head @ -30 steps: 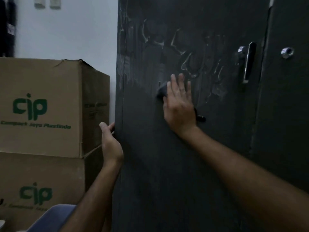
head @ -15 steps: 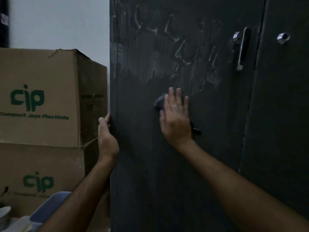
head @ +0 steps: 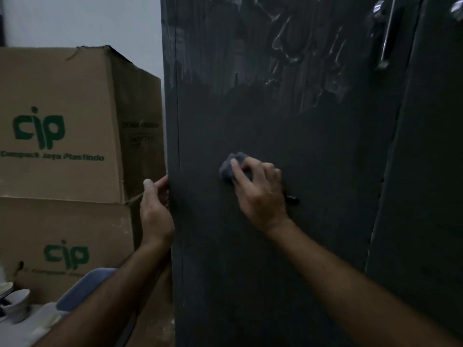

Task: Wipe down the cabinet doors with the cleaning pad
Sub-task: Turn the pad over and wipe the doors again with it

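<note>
A tall dark cabinet door (head: 288,246) fills the middle of the view, with pale wet streaks across its upper part. My right hand (head: 259,194) presses a grey cleaning pad (head: 231,166) against the door at mid height; the pad shows past my curled fingertips, and a dark bit sticks out to the right of the hand. My left hand (head: 155,209) grips the door's left edge, thumb up. A second dark door (head: 431,171) stands to the right.
A chrome handle (head: 387,38) is at the door's upper right, and a chrome knob (head: 457,8) on the right door. Two stacked cardboard boxes (head: 62,146) with green "cip" print stand left. White bowls (head: 17,301) and a blue-lidded container (head: 82,289) lie at lower left.
My right hand has slid the pad downward on the door, below the wet streaks, and its fingers have curled over the pad. My left hand stays on the door's edge.
</note>
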Demonstrator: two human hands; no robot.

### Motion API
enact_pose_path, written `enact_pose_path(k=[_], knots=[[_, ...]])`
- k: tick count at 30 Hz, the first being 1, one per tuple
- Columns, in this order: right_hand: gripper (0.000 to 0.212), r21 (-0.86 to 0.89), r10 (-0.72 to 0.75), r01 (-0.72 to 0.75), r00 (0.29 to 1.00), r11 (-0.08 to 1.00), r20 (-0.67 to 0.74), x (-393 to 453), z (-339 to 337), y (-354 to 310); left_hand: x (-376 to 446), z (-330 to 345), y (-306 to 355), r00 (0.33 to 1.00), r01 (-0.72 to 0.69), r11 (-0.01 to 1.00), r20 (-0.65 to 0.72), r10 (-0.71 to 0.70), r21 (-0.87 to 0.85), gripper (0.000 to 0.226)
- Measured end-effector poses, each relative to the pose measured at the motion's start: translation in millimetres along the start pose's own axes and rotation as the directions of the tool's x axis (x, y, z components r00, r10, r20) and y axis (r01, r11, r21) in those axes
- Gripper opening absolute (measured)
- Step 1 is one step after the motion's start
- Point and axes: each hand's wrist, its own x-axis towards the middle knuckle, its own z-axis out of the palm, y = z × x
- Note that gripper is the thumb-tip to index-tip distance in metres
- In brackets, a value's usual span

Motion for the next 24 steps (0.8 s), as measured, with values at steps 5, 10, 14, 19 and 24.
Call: enact_pose_path(k=[5, 10, 14, 19, 24], knots=[[0.032, 0.233, -0.531, 0.478, 0.785, 0.847, 0.32, -110.2, 37.9, -109.9, 10.1, -7.6, -2.7, 0.995, 0.049, 0.997, -0.078, -0.054, -0.062, 0.071], [0.028, 0.334, -0.614, 0.515, 0.662, 0.789, 0.43, -165.7, -5.9, -32.8, -9.1, -11.0, -24.5, 0.999, 0.023, 0.998, -0.024, -0.022, 0.066, 0.073], [0.045, 0.15, -0.297, 0.273, 0.938, 0.95, 0.178, -93.3, -12.1, 23.6, -29.2, -11.4, -52.3, 0.994, -0.103, 0.963, -0.002, 0.106, 0.25, 0.078], [0.038, 0.192, -0.279, 0.241, 0.938, 0.951, 0.206, -124.0, 4.7, -21.9, -41.5, 8.1, -56.9, 0.974, -0.171, 0.853, -0.046, 0.221, 0.494, 0.069], [0.037, 0.221, -0.554, 0.514, 0.701, 0.829, 0.448, -170.4, -70.2, 82.3, -47.9, 24.7, -54.1, 0.975, -0.15, 0.79, -0.045, 0.219, 0.595, 0.075]])
